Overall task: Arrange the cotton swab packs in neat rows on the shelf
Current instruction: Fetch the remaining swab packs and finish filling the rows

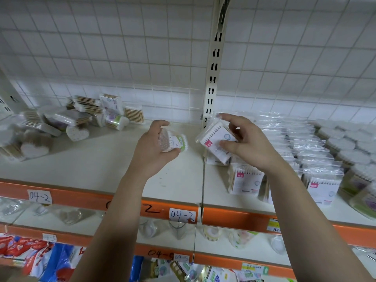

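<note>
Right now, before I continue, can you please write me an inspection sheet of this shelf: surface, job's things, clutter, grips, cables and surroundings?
Surface: cream shelf, bare in the middle; orange front edge with 04-2 labels.
Job's things: round green-labelled pack and flat pink-labelled pack, both held and not yet placed; bagged packs in rows on the right.
Clutter: jumbled pile of packs at the back left, some of them heart-shaped.
Grips: left grip holds the round pack; right grip pinches the tilted flat pack.
Cables: nothing seen.
Surroundings: tiled wall, slotted upright post, lower shelves with other goods.
</note>
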Demonstrator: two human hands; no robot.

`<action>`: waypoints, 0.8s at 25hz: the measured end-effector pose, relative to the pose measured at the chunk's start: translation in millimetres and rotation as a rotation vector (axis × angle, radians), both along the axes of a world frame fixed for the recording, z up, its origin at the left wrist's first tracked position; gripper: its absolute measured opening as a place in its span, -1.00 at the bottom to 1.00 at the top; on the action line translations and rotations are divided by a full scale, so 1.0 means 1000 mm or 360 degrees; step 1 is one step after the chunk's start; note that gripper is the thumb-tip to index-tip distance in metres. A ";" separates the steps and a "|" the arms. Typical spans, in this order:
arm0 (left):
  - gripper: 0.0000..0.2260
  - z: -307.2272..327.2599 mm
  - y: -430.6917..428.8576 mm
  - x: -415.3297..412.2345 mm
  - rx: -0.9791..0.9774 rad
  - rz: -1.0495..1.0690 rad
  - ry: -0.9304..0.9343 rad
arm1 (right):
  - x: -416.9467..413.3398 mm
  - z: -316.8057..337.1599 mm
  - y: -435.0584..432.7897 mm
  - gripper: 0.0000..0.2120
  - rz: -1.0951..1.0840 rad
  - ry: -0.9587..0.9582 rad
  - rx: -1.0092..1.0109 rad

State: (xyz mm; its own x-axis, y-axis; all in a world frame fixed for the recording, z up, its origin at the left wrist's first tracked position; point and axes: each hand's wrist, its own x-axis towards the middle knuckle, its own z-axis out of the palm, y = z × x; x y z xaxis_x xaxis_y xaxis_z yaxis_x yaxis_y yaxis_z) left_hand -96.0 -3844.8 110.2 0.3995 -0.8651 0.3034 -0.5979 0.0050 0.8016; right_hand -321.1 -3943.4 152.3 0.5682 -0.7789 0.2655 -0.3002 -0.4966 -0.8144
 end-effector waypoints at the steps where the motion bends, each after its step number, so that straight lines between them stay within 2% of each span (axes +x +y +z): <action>1: -0.49 0.000 -0.001 0.001 0.0001 0.0001 -0.0022 | 0.001 0.001 0.001 -0.51 0.0018 0.0023 -0.0025; 5: -0.47 0.001 -0.005 0.004 -0.0008 -0.0023 -0.0165 | 0.004 0.005 0.007 -0.63 0.0065 0.0059 0.0066; 10: -0.39 0.001 -0.015 0.011 -0.0041 -0.0062 -0.0171 | 0.006 -0.003 0.002 -0.65 0.0023 0.0204 -0.0271; 16: -0.34 0.007 -0.029 0.016 -0.0066 -0.0119 -0.0115 | 0.010 -0.005 0.003 -0.64 -0.0059 0.0042 -0.0179; 20: -0.35 0.010 -0.036 0.020 -0.0077 -0.0192 -0.0148 | 0.008 -0.012 -0.002 -0.68 -0.0172 0.0431 -0.0408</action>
